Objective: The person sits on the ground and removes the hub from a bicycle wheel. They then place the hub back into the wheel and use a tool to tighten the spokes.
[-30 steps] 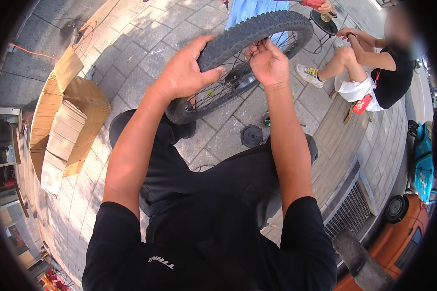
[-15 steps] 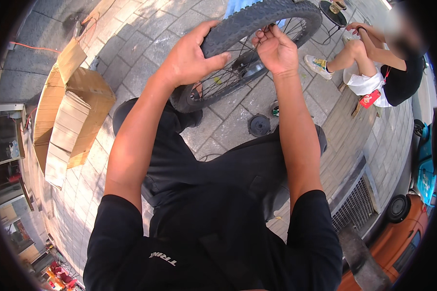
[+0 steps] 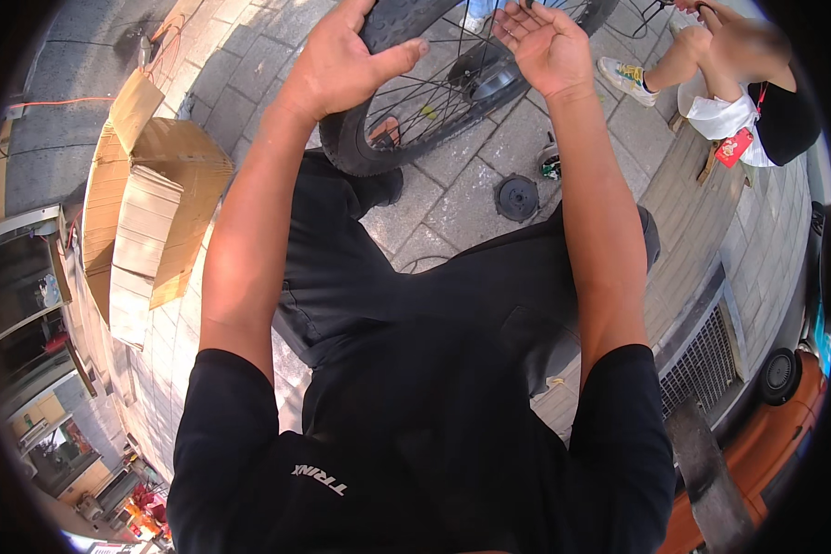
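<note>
A bicycle wheel (image 3: 342,138) with a knobbly black tyre, thin spokes and a thick hub stands tilted in front of me, its far part cut off by the upper edge. My left hand (image 3: 342,69) wraps the tyre on its left side, thumb lying across the sidewall. Over the spokes at the wheel's right, my right hand (image 3: 554,51) has its palm up and fingers curled. Thumb and forefinger close on a small dark piece at the picture's edge, too cut off to name. On the paving beyond my knees lie a round black cover (image 3: 517,198) and a small roundish part (image 3: 550,159).
An opened cardboard box (image 3: 180,194) stands at my left. A person (image 3: 711,115) in white shorts sits at the right, a red card-like item (image 3: 734,148) hanging beside them. Further right are a metal grate (image 3: 704,365) and an orange vehicle (image 3: 789,420).
The whole view has shifted, so the wheel and hands sit higher in the picture. My left hand keeps its grip; my right hand's fingers have shifted and spread slightly.
</note>
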`<action>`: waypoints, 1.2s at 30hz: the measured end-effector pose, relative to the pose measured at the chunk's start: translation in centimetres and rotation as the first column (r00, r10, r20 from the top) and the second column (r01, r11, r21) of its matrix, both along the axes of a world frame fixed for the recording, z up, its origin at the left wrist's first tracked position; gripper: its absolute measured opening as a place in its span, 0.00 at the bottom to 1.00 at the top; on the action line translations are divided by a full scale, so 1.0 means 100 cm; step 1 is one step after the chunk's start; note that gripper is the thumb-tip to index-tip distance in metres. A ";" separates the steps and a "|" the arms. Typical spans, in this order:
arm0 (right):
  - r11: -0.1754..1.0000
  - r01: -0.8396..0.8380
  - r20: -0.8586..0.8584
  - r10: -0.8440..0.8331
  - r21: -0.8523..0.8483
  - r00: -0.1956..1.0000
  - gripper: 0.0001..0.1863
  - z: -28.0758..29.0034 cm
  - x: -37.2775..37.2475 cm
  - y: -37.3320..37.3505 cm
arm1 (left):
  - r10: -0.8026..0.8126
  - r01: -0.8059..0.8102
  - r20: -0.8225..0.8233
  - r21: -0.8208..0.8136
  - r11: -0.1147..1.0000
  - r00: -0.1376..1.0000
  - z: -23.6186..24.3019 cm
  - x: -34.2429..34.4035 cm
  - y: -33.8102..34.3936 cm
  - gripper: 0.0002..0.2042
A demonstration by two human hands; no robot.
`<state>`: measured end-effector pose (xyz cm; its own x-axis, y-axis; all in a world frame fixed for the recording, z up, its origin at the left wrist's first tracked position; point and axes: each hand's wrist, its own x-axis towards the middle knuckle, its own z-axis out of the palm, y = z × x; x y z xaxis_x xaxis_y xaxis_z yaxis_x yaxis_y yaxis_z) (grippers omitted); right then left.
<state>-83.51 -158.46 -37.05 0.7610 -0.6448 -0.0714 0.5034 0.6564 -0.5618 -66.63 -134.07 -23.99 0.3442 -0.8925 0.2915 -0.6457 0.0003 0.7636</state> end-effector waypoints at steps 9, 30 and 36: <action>0.968 -0.200 -0.339 0.138 -0.155 0.931 0.19 -0.029 -0.076 -0.005 | 0.044 -0.056 0.157 0.069 0.996 0.987 0.001 0.033 0.000 0.39; 0.351 -0.935 -0.860 -0.458 0.058 -0.225 0.23 -0.144 -0.189 0.069 | 0.131 -0.126 0.072 -0.072 0.989 0.989 0.002 0.005 -0.032 0.29; 0.226 -0.973 -0.881 -0.469 -0.050 -0.064 0.14 -0.231 -0.223 0.096 | 0.107 -0.048 0.285 -0.205 0.977 0.953 -0.008 0.017 -0.045 0.28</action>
<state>-105.79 -148.83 -60.18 0.5629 -0.5636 -0.6045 -0.7957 -0.5674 -0.2118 -64.93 -138.62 -24.80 0.2832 -0.7826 0.5544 -0.8446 0.0704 0.5307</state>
